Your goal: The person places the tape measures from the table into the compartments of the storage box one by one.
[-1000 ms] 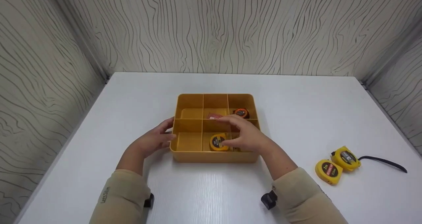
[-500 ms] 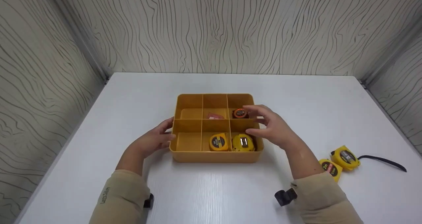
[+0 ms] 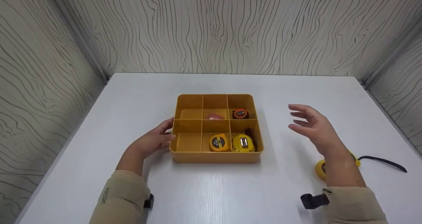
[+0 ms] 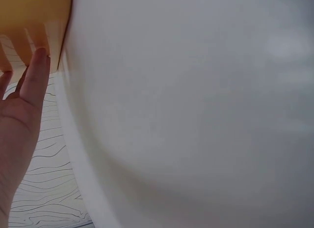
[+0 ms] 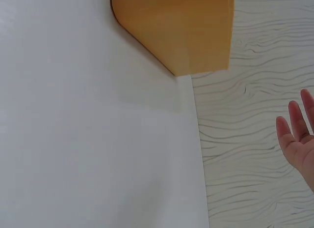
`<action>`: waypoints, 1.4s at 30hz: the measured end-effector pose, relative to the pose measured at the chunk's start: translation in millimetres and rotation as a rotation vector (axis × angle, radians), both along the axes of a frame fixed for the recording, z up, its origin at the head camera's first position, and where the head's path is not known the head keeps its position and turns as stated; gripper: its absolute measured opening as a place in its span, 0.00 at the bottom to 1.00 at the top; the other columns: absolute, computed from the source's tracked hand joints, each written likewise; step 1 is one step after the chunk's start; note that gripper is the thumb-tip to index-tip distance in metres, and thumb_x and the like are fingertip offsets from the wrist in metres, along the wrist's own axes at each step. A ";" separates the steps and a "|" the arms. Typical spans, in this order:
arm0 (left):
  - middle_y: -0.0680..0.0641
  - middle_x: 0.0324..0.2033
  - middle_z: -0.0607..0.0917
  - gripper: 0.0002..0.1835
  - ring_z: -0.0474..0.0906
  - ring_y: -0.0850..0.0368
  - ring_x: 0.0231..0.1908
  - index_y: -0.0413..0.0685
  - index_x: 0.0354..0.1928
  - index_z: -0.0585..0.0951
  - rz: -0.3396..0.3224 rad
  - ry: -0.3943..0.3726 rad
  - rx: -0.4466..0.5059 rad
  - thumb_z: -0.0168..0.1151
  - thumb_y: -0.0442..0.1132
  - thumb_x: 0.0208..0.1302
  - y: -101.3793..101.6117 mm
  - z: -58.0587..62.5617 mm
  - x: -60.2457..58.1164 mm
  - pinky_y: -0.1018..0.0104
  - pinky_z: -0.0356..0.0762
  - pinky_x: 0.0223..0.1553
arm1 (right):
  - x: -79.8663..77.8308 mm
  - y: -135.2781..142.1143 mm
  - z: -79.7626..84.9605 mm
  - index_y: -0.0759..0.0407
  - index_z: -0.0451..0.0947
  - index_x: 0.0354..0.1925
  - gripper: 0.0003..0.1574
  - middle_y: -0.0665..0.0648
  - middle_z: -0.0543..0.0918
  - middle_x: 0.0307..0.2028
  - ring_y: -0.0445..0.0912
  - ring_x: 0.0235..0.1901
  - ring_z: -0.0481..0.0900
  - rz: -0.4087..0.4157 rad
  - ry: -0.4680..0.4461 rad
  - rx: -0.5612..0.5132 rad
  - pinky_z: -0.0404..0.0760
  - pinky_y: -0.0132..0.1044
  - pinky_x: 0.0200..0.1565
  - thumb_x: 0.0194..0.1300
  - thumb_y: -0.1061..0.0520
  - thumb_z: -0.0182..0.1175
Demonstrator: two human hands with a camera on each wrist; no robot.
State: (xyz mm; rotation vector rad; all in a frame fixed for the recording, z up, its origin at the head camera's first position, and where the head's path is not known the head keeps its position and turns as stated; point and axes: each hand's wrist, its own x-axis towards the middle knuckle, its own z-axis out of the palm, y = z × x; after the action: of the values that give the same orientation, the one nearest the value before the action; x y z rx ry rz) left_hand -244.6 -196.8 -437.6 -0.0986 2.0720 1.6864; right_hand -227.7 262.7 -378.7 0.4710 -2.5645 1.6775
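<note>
A yellow-brown divided box with several compartments stands mid-table in the head view. My left hand rests against its left wall, and the left wrist view shows extended fingers touching that wall. Over the table to the right of the box, my right hand hangs with spread fingers and holds nothing. In the front row of the box lie a yellow tape measure in the middle compartment and another yellow tape measure at right. An orange-and-black tape measure sits back right, a reddish item back middle.
Right of the box, a yellow tape measure lies partly hidden behind my right forearm. Beside it, another one with a black strap is mostly covered. Patterned walls enclose the white table at the back and sides.
My right hand has moved from over the front compartments out to the right, uncovering the yellow tape measure at front right. The left hand and the box have stayed in place.
</note>
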 end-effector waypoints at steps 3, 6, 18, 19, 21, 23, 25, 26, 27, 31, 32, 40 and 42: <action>0.61 0.64 0.60 0.40 0.60 0.58 0.63 0.73 0.67 0.58 -0.010 0.007 0.005 0.66 0.48 0.53 -0.5 -0.4 0.2 0.57 0.67 0.58 | 5.8 15.5 -1.1 0.59 0.61 0.63 0.35 0.57 0.63 0.61 0.38 0.55 0.66 -0.054 0.002 -0.017 0.72 0.21 0.48 0.61 0.57 0.60; 0.60 0.65 0.60 0.41 0.60 0.57 0.63 0.72 0.67 0.57 -0.022 0.016 0.010 0.66 0.48 0.53 -0.8 -1.0 0.1 0.57 0.67 0.58 | 10.0 29.2 -3.2 0.58 0.60 0.64 0.34 0.57 0.63 0.61 0.37 0.54 0.67 -0.093 0.002 -0.015 0.72 0.20 0.47 0.61 0.57 0.59; 0.62 0.63 0.61 0.37 0.61 0.58 0.62 0.73 0.66 0.58 -0.021 0.004 0.022 0.62 0.42 0.58 -0.7 -2.2 -0.2 0.57 0.67 0.58 | 29.1 84.1 -30.2 0.52 0.60 0.65 0.35 0.56 0.63 0.62 0.36 0.54 0.66 -0.315 -0.085 0.126 0.69 0.15 0.45 0.62 0.49 0.57; 0.63 0.63 0.62 0.37 0.61 0.59 0.62 0.73 0.66 0.59 -0.018 0.003 0.023 0.62 0.42 0.57 -0.6 -2.1 -0.2 0.57 0.67 0.58 | 30.4 88.5 -32.9 0.51 0.59 0.66 0.36 0.56 0.63 0.62 0.37 0.54 0.66 -0.334 -0.101 0.127 0.69 0.15 0.44 0.62 0.48 0.57; 0.63 0.63 0.62 0.36 0.62 0.59 0.62 0.73 0.66 0.59 -0.015 0.001 0.026 0.62 0.42 0.57 -0.3 -1.9 -0.3 0.57 0.67 0.58 | 32.6 96.9 -37.2 0.49 0.59 0.66 0.37 0.55 0.62 0.62 0.39 0.55 0.65 -0.375 -0.130 0.134 0.69 0.15 0.44 0.62 0.46 0.57; 0.63 0.62 0.62 0.36 0.62 0.59 0.61 0.74 0.66 0.59 -0.011 0.001 0.020 0.62 0.42 0.57 0.3 -1.5 0.0 0.57 0.67 0.58 | 34.3 104.6 -40.4 0.48 0.58 0.67 0.38 0.54 0.61 0.63 0.40 0.56 0.63 -0.415 -0.151 0.143 0.69 0.17 0.48 0.61 0.44 0.56; 0.63 0.63 0.62 0.37 0.62 0.59 0.61 0.74 0.66 0.59 -0.009 0.001 0.012 0.63 0.43 0.56 0.8 -0.8 0.5 0.57 0.67 0.58 | 35.5 111.3 -42.8 0.47 0.57 0.67 0.39 0.52 0.60 0.64 0.43 0.59 0.60 -0.446 -0.175 0.131 0.65 0.26 0.57 0.61 0.43 0.56; 0.63 0.63 0.62 0.37 0.62 0.59 0.61 0.74 0.66 0.59 -0.007 0.000 0.008 0.63 0.44 0.56 1.0 -0.3 0.9 0.57 0.67 0.58 | 36.1 114.2 -44.0 0.46 0.57 0.67 0.39 0.51 0.60 0.64 0.44 0.60 0.59 -0.462 -0.187 0.120 0.61 0.31 0.61 0.61 0.43 0.56; 0.63 0.63 0.62 0.37 0.62 0.59 0.61 0.74 0.66 0.59 -0.005 -0.001 0.004 0.64 0.44 0.55 1.2 0.0 1.2 0.56 0.67 0.58 | 36.7 117.1 -45.4 0.46 0.56 0.67 0.39 0.51 0.59 0.65 0.46 0.61 0.57 -0.473 -0.196 0.109 0.57 0.38 0.64 0.61 0.43 0.56; 0.63 0.63 0.62 0.39 0.62 0.58 0.62 0.74 0.66 0.59 -0.004 -0.001 0.004 0.66 0.46 0.53 1.2 0.4 1.4 0.57 0.67 0.58 | 37.3 127.0 -51.6 0.46 0.56 0.68 0.40 0.51 0.57 0.67 0.50 0.65 0.53 -0.527 -0.221 0.097 0.49 0.57 0.64 0.61 0.42 0.56; 0.63 0.63 0.62 0.40 0.62 0.58 0.62 0.74 0.66 0.59 -0.005 -0.001 0.003 0.67 0.47 0.52 1.1 0.5 1.2 0.57 0.67 0.58 | 36.9 129.1 -53.6 0.46 0.55 0.68 0.40 0.52 0.56 0.68 0.51 0.66 0.52 -0.540 -0.225 0.105 0.49 0.57 0.64 0.61 0.42 0.56; 0.59 0.65 0.60 0.38 0.60 0.56 0.63 0.71 0.67 0.57 -0.030 0.009 0.026 0.62 0.42 0.57 -0.6 -0.2 -0.3 0.56 0.67 0.58 | 37.2 143.0 -69.9 0.51 0.54 0.68 0.42 0.56 0.55 0.68 0.56 0.67 0.50 -0.542 -0.281 0.137 0.52 0.58 0.62 0.61 0.42 0.56; 0.59 0.65 0.60 0.37 0.60 0.56 0.63 0.70 0.67 0.57 -0.034 0.012 0.033 0.61 0.41 0.58 -0.6 -0.3 -1.0 0.57 0.68 0.57 | 38.8 146.3 -73.2 0.50 0.54 0.69 0.43 0.56 0.55 0.68 0.57 0.67 0.50 -0.524 -0.315 0.142 0.52 0.58 0.62 0.60 0.41 0.56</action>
State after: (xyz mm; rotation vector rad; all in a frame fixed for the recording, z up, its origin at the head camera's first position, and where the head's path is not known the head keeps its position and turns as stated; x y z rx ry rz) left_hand -245.6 -197.4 -437.9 -0.0428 2.0426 1.7040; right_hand -188.9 409.0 -451.9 -0.4683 -2.6882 1.4725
